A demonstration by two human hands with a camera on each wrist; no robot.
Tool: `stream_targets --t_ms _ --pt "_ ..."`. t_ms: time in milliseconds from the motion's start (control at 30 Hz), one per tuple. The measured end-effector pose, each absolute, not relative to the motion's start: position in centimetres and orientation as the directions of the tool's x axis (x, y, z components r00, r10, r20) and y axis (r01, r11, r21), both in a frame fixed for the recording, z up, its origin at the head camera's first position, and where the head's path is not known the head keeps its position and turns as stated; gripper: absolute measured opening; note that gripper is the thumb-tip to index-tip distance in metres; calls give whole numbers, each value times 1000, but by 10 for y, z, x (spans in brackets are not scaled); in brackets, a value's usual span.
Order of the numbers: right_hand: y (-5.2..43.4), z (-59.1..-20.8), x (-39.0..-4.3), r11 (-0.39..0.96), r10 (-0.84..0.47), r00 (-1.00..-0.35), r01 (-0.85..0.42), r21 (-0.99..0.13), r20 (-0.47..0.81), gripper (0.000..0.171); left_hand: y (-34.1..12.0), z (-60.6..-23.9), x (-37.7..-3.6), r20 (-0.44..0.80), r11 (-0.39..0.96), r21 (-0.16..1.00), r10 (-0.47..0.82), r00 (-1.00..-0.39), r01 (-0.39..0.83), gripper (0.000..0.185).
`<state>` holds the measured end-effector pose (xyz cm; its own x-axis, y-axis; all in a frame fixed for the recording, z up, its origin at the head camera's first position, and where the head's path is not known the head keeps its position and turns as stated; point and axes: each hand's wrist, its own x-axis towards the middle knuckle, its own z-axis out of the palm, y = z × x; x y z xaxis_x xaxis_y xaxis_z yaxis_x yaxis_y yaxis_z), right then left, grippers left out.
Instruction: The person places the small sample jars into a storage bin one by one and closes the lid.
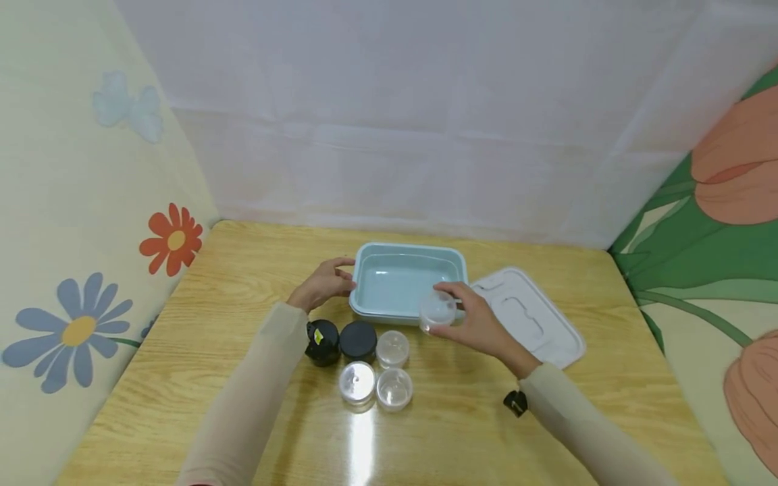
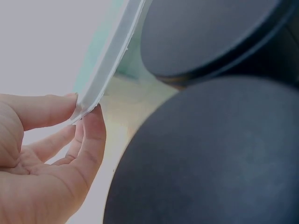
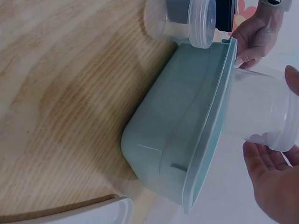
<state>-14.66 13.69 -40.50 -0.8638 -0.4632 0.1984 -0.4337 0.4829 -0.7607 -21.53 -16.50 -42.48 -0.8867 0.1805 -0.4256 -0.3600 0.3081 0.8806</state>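
Clear jar (image 1: 437, 310) is pinched by the right hand (image 1: 480, 324) over the near right rim of the blue bin (image 1: 406, 278) on the wooden surface (image 1: 243, 270). Left hand (image 1: 322, 283) pinches the bin's left rim between thumb and fingers.

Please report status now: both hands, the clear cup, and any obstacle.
Left hand pinches blue bin rim. Right hand holds clear cup at bin's near edge. Bin empty, nothing blocking.
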Motion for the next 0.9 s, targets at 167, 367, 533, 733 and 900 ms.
stream_targets --t_ms 167,367,533,733,900 --pt "135 -403 -154 497 -452 -877 -398 -771 161 69 -165 -426 -215 -422 311 881 174 -890 -357 62" --pt "136 -401 -166 532 -441 -889 -369 -762 122 69 -166 -428 -215 -411 307 886 172 -895 -347 63" --pt "135 -399 -176 531 -439 -892 -352 -771 106 71 -166 -429 -216 -414 312 883 159 -896 -352 62" --pt "129 -401 -186 527 -426 -898 -344 -777 109 72 -166 -428 -215 -418 313 881 158 -895 -356 62" --pt "124 -402 -191 528 -431 -895 -352 -773 113 71 -164 -427 -214 -417 311 881 156 -896 -356 61"
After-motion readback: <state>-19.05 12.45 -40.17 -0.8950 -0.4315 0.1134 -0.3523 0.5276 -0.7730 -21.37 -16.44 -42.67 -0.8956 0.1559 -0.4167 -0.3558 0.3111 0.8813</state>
